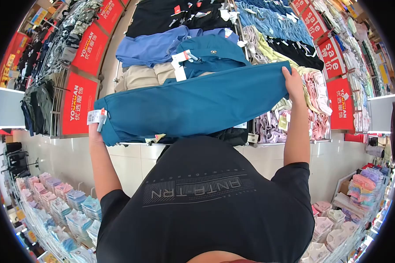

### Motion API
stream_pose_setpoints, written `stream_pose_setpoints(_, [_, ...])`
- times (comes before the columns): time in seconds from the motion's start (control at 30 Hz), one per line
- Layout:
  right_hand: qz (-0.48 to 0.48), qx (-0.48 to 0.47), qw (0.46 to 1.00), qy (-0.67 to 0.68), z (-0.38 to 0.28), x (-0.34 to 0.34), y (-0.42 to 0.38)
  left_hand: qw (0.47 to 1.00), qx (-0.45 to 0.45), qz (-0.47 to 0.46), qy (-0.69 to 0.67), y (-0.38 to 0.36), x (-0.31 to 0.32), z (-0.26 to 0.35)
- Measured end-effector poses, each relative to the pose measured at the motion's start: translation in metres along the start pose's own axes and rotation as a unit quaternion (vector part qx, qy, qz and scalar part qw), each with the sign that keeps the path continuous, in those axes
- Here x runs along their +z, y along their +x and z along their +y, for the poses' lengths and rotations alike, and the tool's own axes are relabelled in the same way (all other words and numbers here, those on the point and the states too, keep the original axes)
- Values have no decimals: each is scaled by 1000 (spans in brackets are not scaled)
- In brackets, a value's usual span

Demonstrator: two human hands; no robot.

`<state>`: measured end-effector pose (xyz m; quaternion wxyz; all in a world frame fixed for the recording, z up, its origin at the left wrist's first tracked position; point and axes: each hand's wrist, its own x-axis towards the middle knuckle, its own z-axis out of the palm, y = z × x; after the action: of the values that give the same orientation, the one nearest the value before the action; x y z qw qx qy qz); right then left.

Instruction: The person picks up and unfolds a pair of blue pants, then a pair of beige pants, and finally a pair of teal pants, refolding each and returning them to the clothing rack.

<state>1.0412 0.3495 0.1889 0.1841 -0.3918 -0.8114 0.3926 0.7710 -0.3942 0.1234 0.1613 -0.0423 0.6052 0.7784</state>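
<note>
Teal trousers (184, 107) are stretched lengthwise between my hands, above the front of a clothes display. My left hand (95, 133) grips their wide waist end, where white price tags (97, 116) hang; most of its fingers are behind the fabric. At the narrow leg end, my right hand (292, 81) pinches the corner, thumb on top. Just behind the trousers lies another teal garment (215, 50) with a small pale logo, and a white tag (179, 72) beside it. Beige folded clothes (147, 77) show partly under the trousers.
Blue garments (151, 46), black garments (162, 17) and denim (276, 22) fill the display behind. Pastel clothes (317, 90) lie at its right. Red sign panels (79, 103) stand on both sides. Racks and stacks of folded clothes (77, 223) surround the tiled floor (129, 160).
</note>
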Motion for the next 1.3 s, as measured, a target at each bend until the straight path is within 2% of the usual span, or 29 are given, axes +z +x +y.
stream_pose_setpoints(0.03, [8, 8, 999, 35, 2, 3, 2, 1000, -5, 14, -22, 2, -3, 6])
stream_pose_setpoints(0.1, [-83, 58, 975, 200, -4, 3, -2, 997, -15, 48, -63, 3, -13, 22])
stream_pose_setpoints(0.17, [-150, 66, 945, 284, -18, 5, -11, 995, -3, 34, -96, -3, -27, 42])
stream_pose_setpoints(0.23, [-149, 76, 930, 327, -63, 18, -41, 994, -8, 4, -113, 7, -60, 65])
stream_pose_setpoints(0.27, [-153, 73, 926, 337, -71, 23, -46, 998, 11, 31, -48, 19, -81, 66])
stream_pose_setpoints(0.37, [-167, 60, 903, 391, -108, 44, -71, 993, -26, 19, -113, 12, -80, 98])
stream_pose_setpoints(0.4, [-161, 61, 900, 401, -119, 53, -77, 993, -16, 83, -84, 17, -86, 104])
stream_pose_setpoints(0.5, [-149, 46, 899, 410, -159, 79, -97, 989, -8, 133, -58, 40, -137, 111])
stream_pose_setpoints(0.57, [-159, 42, 884, 438, -188, 94, -111, 991, -57, 88, -86, 50, -157, 120])
stream_pose_setpoints(0.63, [-161, 39, 869, 467, -214, 110, -126, 992, -69, 76, -79, 60, -175, 122])
stream_pose_setpoints(0.73, [-166, 64, 866, 468, -238, 123, -142, 988, -87, -53, -119, 63, -191, 124])
stream_pose_setpoints(0.87, [-166, 124, 834, 512, -269, 131, -168, 983, -135, -35, -116, 104, -256, 74])
stream_pose_setpoints(0.97, [-156, 151, 856, 469, -255, 142, -167, 981, -160, -14, -108, 126, -313, 55])
stream_pose_setpoints(1.03, [-148, 160, 886, 410, -238, 162, -164, 982, -158, -13, -100, 122, -319, 55])
stream_pose_setpoints(1.1, [-146, 153, 915, 345, -184, 186, -149, 983, -160, -14, -93, 118, -312, 54])
stream_pose_setpoints(1.13, [-94, 150, 946, 271, -156, 208, -144, 983, -161, -13, -90, 113, -308, 61])
stream_pose_setpoints(1.17, [-7, 152, 969, 196, -195, 230, -172, 983, -163, -13, -86, 111, -308, 64])
stream_pose_setpoints(1.23, [-145, 151, 938, 277, -192, 256, -183, 984, -163, -9, -68, 118, -333, 64])
stream_pose_setpoints(1.27, [-144, 159, 943, 255, -178, 270, -188, 985, -164, 7, -56, 116, -338, 69])
stream_pose_setpoints(1.3, [-116, 158, 954, 227, -209, 280, -208, 985, -167, 23, -44, 113, -340, 75])
